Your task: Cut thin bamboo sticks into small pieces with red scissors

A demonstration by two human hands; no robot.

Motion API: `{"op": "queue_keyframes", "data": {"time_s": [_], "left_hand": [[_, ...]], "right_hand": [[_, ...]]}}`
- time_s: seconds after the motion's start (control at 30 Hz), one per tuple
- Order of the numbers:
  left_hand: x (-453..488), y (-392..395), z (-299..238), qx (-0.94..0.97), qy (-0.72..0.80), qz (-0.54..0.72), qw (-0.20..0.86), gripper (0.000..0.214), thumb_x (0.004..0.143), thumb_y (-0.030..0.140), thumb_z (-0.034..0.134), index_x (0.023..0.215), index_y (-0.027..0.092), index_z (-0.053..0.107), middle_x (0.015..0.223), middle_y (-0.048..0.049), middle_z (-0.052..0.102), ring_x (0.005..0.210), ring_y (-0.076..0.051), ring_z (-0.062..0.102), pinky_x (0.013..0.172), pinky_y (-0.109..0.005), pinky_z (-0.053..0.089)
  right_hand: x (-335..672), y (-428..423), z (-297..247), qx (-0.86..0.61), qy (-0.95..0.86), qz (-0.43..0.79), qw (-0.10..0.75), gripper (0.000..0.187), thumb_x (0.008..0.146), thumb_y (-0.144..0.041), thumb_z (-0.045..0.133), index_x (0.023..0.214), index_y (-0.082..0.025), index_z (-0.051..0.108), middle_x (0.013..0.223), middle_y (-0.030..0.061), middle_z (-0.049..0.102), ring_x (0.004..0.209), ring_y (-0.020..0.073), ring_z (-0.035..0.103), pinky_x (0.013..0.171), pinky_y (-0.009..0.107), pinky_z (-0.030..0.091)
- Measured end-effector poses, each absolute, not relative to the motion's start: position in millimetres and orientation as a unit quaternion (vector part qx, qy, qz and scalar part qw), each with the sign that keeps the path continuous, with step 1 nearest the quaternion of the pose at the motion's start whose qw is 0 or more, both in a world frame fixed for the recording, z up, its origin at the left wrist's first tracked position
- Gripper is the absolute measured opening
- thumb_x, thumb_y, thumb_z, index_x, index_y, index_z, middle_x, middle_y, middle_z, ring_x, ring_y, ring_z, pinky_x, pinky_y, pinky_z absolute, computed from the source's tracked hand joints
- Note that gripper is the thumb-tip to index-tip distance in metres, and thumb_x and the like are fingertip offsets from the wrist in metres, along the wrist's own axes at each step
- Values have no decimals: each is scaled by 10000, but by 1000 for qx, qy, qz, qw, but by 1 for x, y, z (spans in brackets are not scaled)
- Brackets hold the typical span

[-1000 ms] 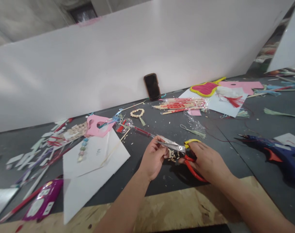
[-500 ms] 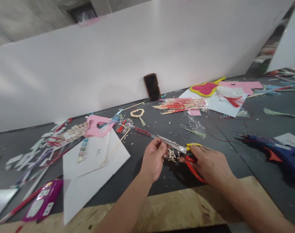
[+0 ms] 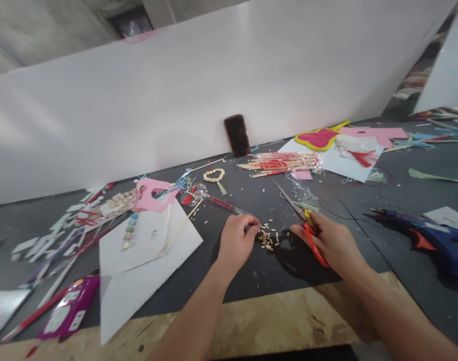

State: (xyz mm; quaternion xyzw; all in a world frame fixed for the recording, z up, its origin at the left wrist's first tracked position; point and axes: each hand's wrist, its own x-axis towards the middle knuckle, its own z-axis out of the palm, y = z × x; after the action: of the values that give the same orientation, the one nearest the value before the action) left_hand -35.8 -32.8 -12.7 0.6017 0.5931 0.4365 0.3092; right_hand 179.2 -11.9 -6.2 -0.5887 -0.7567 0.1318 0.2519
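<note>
In my right hand (image 3: 332, 240) is a pair of scissors (image 3: 312, 239) with red and yellow handles. Its blades are together and point away up the table, apart from my left hand. The fingers of my left hand (image 3: 237, 239) are curled together, and what they hold, if anything, is hidden. Just right of those fingertips lies a small pile of short pale cut pieces (image 3: 267, 239). A thin red and clear stick (image 3: 223, 203) lies just beyond my left hand. Whether the hand touches it, I cannot tell.
A phone (image 3: 237, 135) leans on the white partition (image 3: 157, 100). Bundled red-and-wood sticks (image 3: 281, 163) lie before it, near a beaded loop (image 3: 213, 175) with a tassel. White board (image 3: 146, 281) and a purple pouch-like item (image 3: 68, 308) are left; a blue glue gun (image 3: 424, 230) is right.
My right hand has drawn the scissors right, away from my left hand, and their blades now point more forward. My left hand has turned over slightly, uncovering the pile.
</note>
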Motion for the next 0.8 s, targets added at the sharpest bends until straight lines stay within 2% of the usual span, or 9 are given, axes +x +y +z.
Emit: {"op": "queue_keyframes", "data": {"time_s": [0.1,0.27,0.53,0.63,0.8], "left_hand": [[-38,-31,-17,656,574,397,286,159,763,168,603,743,270,722,786,-40,679,838,-246,509,801,-345,333],[-41,-29,-23,681,576,364,268,228,750,99,556,750,261,716,777,-44,689,808,-247,497,781,-360,328],[-43,-30,-18,697,594,320,244,137,738,127,604,712,239,679,742,-36,670,784,-233,500,732,-326,320],[-41,-33,-13,719,567,316,249,173,767,124,563,767,244,688,762,-41,669,785,-230,505,730,-324,320],[-37,-37,-15,764,517,296,249,129,756,170,620,764,264,708,771,-64,670,791,-246,497,754,-346,306]], "right_hand": [[179,-11,-6,-590,-753,136,256,470,780,-688,406,629,-244,376,478,-43,440,410,113,368,426,238,284],[179,-11,-5,-577,-766,132,252,497,785,-699,377,596,-243,321,457,-57,390,402,95,316,430,233,268],[179,-12,-6,-570,-772,124,253,480,797,-677,378,595,-249,303,453,-53,376,382,101,316,420,247,261],[180,-11,-7,-564,-777,126,249,465,802,-665,386,602,-250,316,460,-49,393,386,107,340,423,247,264],[181,-10,-11,-554,-788,116,241,453,810,-658,390,623,-248,346,471,-45,426,401,108,348,431,240,267]]}}
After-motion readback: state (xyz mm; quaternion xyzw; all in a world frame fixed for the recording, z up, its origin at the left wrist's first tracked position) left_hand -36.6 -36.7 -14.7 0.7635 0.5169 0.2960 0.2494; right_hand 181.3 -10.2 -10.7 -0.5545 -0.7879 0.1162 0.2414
